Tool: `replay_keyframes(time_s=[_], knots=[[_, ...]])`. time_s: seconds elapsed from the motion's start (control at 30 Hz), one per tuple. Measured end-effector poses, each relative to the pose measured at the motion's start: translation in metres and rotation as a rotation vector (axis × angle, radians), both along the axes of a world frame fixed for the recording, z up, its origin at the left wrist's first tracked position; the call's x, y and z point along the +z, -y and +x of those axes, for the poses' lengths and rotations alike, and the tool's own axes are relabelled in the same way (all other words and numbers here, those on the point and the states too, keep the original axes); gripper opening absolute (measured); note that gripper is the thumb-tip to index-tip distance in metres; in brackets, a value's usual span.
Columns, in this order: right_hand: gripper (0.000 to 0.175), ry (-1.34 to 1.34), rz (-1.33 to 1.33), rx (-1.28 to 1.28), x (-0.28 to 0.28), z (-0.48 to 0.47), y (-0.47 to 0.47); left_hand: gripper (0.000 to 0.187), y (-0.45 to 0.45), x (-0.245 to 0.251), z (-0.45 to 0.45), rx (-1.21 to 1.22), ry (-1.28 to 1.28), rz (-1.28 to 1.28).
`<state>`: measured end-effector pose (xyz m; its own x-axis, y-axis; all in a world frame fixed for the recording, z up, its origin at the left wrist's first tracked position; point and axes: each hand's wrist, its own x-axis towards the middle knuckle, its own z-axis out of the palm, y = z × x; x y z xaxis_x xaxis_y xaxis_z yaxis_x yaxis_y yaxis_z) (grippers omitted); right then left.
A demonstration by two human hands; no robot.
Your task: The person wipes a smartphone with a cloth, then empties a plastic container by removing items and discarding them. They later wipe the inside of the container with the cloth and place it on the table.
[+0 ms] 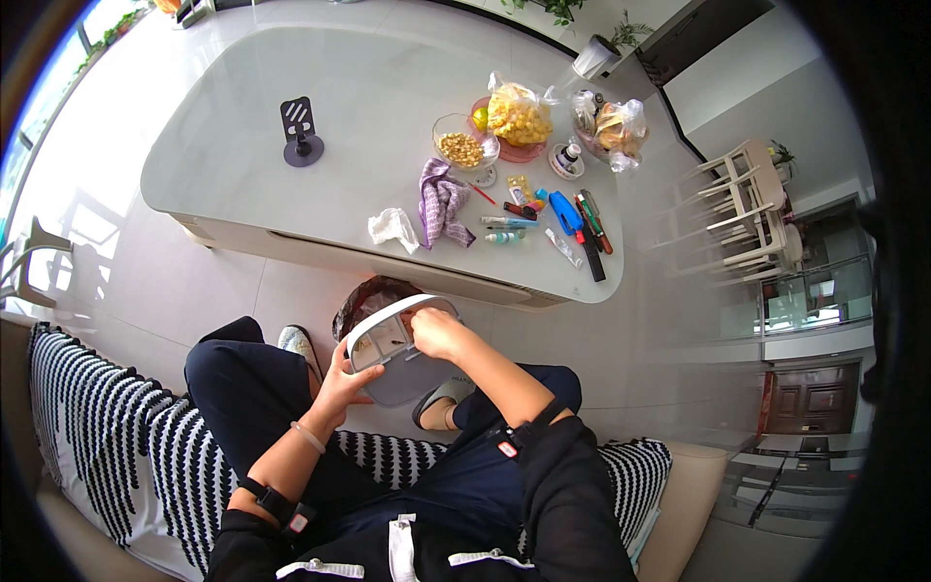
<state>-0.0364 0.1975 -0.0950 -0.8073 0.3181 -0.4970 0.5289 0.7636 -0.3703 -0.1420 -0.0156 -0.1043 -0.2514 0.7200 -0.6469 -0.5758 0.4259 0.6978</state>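
Note:
My left hand (343, 383) grips the near left rim of a white and grey divided plastic box (407, 378), tilted above my lap near the waste bin. My right hand (436, 333) reaches into its far right compartment, fingers bent; whether they hold anything is hidden. A few small dark bits lie in the compartments. Beyond, on the table, lie a crumpled white tissue (393, 228), a purple checked cloth (442, 204), a blue stapler-like object (565, 212), pens (594, 222), a black bar-shaped object (593, 256), a white tube (564, 248) and small bottles (505, 237).
A lined waste bin (367, 302) stands on the floor behind the box, against the glossy table (240, 174). On the table are a black phone stand (300, 134), a glass bowl of nuts or snacks (463, 149), and bagged yellow snacks (520, 116). A striped throw (94, 429) covers the sofa.

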Motion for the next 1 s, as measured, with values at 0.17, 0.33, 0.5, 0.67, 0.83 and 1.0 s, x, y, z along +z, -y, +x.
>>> replay_keyframes(time_s=[0.17, 0.33, 0.5, 0.67, 0.83, 1.0], knots=[[0.029, -0.386, -0.072, -0.034, 0.024, 0.026, -0.004, 0.09, 0.002, 0.002, -0.001, 0.034, 0.076, -0.028], [0.02, -0.733, -0.374, -0.423, 0.038, 0.053, -0.009, 0.095, 0.004, 0.003, -0.002, 0.089, 0.072, -0.056], [0.012, -0.9, -0.654, -0.887, 0.03, 0.065, -0.008, 0.094, 0.005, 0.001, -0.002, 0.095, 0.088, -0.068], [0.012, -0.991, -0.806, -1.015, 0.021, 0.064, 0.002, 0.093, 0.006, -0.001, 0.0, 0.093, 0.095, -0.037], [0.01, -1.035, -0.574, -0.954, 0.034, 0.055, 0.014, 0.092, 0.006, -0.002, 0.0, 0.105, 0.089, -0.039], [0.024, -1.161, 0.048, -0.456, 0.051, 0.058, 0.023, 0.092, 0.009, -0.003, -0.001, 0.144, 0.1, -0.048]])
